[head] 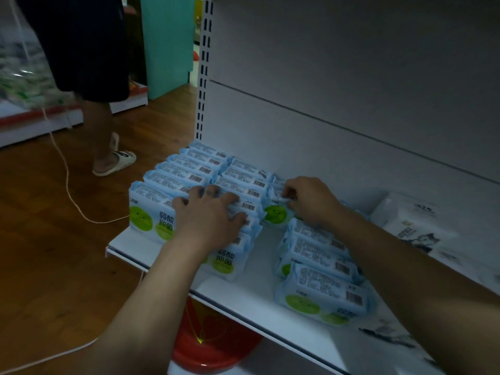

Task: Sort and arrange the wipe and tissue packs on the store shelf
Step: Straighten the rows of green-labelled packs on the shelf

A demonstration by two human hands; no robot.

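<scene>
Several light-blue wipe packs with green circles stand on edge in rows on the white shelf (259,301). The leftmost row (176,174) and the middle row (243,182) run back to the rear panel. My left hand (208,212) lies flat with spread fingers on top of the middle row. My right hand (311,201) pinches the top edge of a wipe pack (276,212) standing at the back of a third row. More packs of that row (319,282) lean nearer the front edge.
White tissue packs (411,223) with dark ink drawings lie at the right of the shelf. A red basin (213,345) sits below the shelf. A person in sandals (113,161) stands on the wooden floor at the left, beside a trailing white cord (67,180).
</scene>
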